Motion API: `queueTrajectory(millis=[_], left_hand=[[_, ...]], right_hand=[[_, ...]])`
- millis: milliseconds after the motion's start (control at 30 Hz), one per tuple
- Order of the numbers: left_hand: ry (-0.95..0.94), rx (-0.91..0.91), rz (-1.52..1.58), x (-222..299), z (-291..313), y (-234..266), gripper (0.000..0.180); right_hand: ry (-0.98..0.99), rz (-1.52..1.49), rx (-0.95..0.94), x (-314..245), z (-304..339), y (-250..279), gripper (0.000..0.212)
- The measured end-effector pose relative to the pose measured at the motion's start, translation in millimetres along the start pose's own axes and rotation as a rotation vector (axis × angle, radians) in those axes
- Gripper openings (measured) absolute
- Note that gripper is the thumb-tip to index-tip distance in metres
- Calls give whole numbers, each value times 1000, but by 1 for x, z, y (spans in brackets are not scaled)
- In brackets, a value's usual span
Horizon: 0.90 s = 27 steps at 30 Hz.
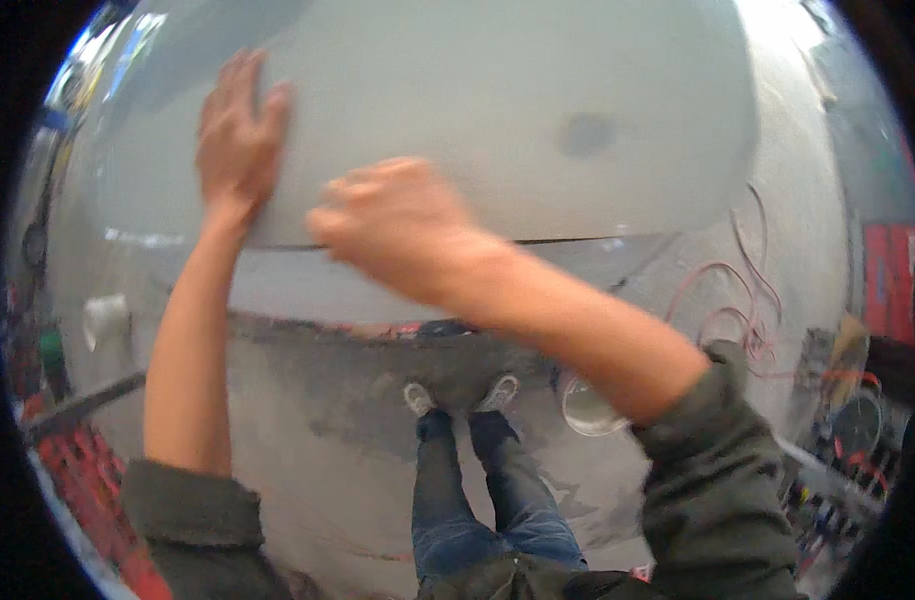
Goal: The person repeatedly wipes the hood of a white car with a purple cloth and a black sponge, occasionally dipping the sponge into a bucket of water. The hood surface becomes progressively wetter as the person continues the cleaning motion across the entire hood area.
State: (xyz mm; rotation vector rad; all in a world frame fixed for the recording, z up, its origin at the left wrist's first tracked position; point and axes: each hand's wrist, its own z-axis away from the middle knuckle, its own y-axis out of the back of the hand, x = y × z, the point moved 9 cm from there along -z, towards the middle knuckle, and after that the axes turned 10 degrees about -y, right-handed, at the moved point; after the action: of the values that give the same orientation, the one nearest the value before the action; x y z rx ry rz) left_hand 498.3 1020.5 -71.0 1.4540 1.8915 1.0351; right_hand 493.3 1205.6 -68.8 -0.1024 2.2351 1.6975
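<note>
A broad pale grey-green panel (457, 90), which looks like a car hood, fills the upper part of the view. Near its left side my left hand (239, 140) lies flat, fingers stretched out and holding nothing. Over the panel's near edge is my right hand (392, 215), curled closed and slightly blurred by motion. Whatever its fingers may hold is hidden. A dark round smudge (587, 133) marks the panel to the right of that hand.
Pinkish hose (747, 310) lies in loops on the floor at the right. A white bucket (590, 405) stands near my right forearm. Red objects (87, 480) sit at the lower left, and a cart with tools (837, 500) at the lower right.
</note>
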Motion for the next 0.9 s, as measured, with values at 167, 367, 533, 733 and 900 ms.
queueTrajectory(millis=[167, 367, 533, 733, 900], left_hand=[[-7, -35, -84, -28, 17, -7, 57], [-39, -57, 6, -28, 8, -7, 55], [-33, -87, 34, -36, 8, -15, 55], [0, -105, 88, -29, 7, -11, 55], [-7, -114, 119, -34, 4, -20, 54]], right_hand=[[40, 5, 39, -1, 1, -4, 8], [55, 108, 55, 117, 124, 58, 26], [-63, 215, 10, 228, 218, 103, 28], [-232, 585, -11, 337, 287, 128, 25], [-324, 636, 120, 382, 289, 172, 25]])
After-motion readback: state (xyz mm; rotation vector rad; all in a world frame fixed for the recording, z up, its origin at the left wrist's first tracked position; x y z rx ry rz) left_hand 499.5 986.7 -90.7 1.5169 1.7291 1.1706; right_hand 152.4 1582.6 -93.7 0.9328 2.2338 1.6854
